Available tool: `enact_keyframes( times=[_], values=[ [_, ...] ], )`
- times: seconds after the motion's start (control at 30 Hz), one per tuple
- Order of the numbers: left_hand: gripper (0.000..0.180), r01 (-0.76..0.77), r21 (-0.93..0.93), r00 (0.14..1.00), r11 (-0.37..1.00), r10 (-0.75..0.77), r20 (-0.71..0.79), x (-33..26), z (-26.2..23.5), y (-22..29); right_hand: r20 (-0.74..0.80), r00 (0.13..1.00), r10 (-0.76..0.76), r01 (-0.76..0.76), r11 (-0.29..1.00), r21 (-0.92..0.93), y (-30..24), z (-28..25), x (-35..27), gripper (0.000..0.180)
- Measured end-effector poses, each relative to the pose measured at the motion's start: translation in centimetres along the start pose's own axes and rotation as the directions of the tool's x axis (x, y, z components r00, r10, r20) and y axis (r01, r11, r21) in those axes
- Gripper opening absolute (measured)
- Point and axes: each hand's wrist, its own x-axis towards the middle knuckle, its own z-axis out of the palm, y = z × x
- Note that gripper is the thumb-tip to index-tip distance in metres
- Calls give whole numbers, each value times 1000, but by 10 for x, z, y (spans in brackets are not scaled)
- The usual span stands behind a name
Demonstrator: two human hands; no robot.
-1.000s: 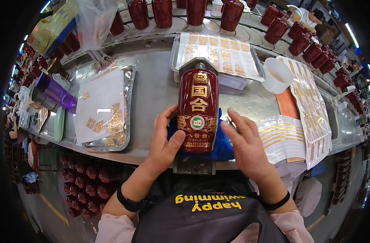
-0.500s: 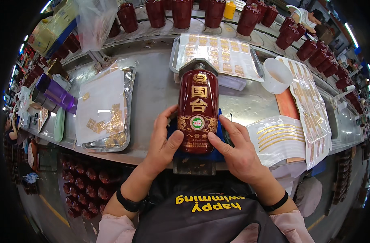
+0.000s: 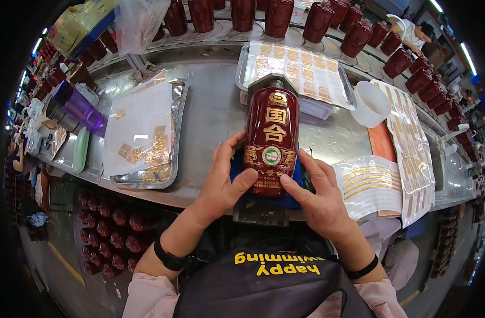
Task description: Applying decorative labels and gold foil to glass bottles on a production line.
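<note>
A dark red glazed bottle (image 3: 274, 119) with gold lettering and a round green-and-white emblem lies tilted back in front of me, its neck pointing away. It rests in a dark angular holder (image 3: 286, 81) with blue beneath its lower part. My left hand (image 3: 226, 177) wraps the bottle's left side, fingers behind the edge and thumb by the lower front. On the right side, my right hand (image 3: 322, 193) holds it, with the thumb tip on the lower front and the index finger along the edge. Some fingertips are hidden.
Left stands a metal tray (image 3: 176, 132) with white paper and gold stickers. Behind the bottle is another sticker tray (image 3: 244, 66); to the right are a white tub (image 3: 370, 103) and gold-strip sheets (image 3: 367, 183). Red bottles (image 3: 317, 21) line a conveyor, where a person (image 3: 412, 34) works.
The whole view has shifted slightly. Bottles on the conveyor have moved left, and a yellow container there is out of sight. Both hands keep nearly the same hold on the bottle.
</note>
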Motion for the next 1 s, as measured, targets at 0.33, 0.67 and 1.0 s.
enact_keyframes(
  times=[0.33, 0.67, 1.0],
  values=[
    [77, 29, -84, 999, 996, -27, 18, -2, -1, 1, 266, 750, 605, -531, 313, 787, 6, -22, -9, 27],
    [72, -4, -36, 1000, 999, 4, 7, -3, -1, 0, 348, 767, 539, -507, 177, 843, 20, -5, -6, 23],
    [73, -2, -40, 1000, 999, 2, 4, -3, 0, -1, 366, 760, 538, -502, 129, 855, 24, -4, -5, 24]
  ],
)
